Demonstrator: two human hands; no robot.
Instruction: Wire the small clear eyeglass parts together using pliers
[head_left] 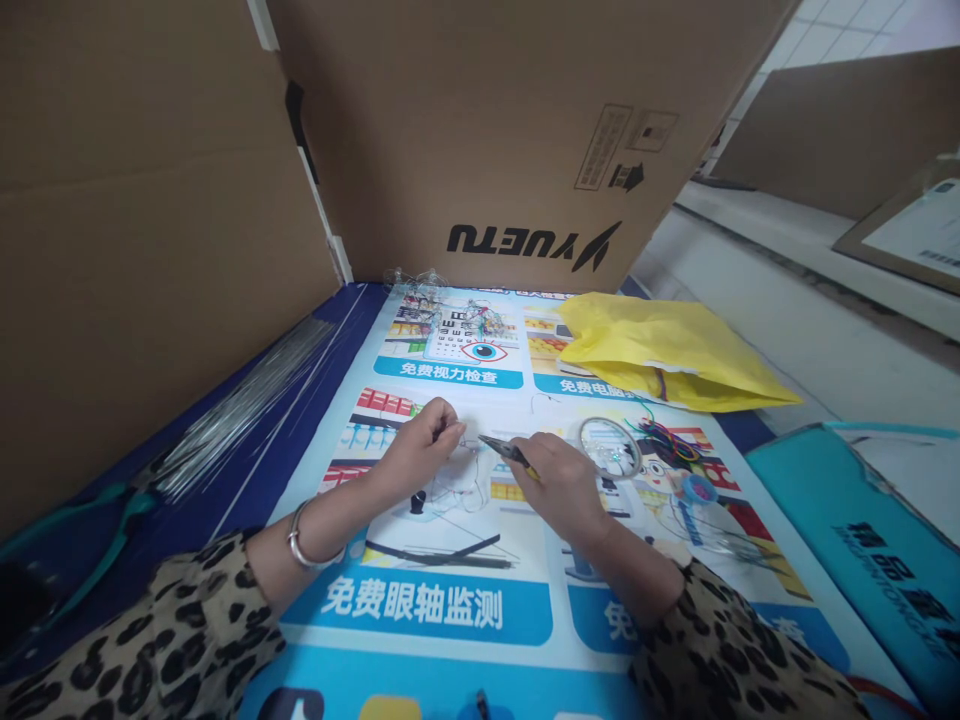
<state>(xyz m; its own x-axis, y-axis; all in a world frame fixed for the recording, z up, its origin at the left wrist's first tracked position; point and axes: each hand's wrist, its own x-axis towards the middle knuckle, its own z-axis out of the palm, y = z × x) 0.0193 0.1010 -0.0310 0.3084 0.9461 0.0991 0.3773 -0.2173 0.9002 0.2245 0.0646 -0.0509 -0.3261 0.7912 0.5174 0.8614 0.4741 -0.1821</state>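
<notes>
My right hand is closed around a pair of pliers with dark pointed jaws and a touch of yellow on the handle. The jaws point left, toward my left hand. My left hand is pinched shut on a thin wire, which shows faintly between its fingertips and the plier tips. Whether the jaws grip the wire is too small to tell. Below the hands, a loose loop of fine wire lies over the printed sheet. Several dark strips lie nearer to me.
Straight silvery wires and teal-handled cutters lie at left. Tangled wire sits farther back. At right are a round dish, coloured cords, a blue spool, a yellow bag and a teal packet. Cardboard walls enclose the back and left.
</notes>
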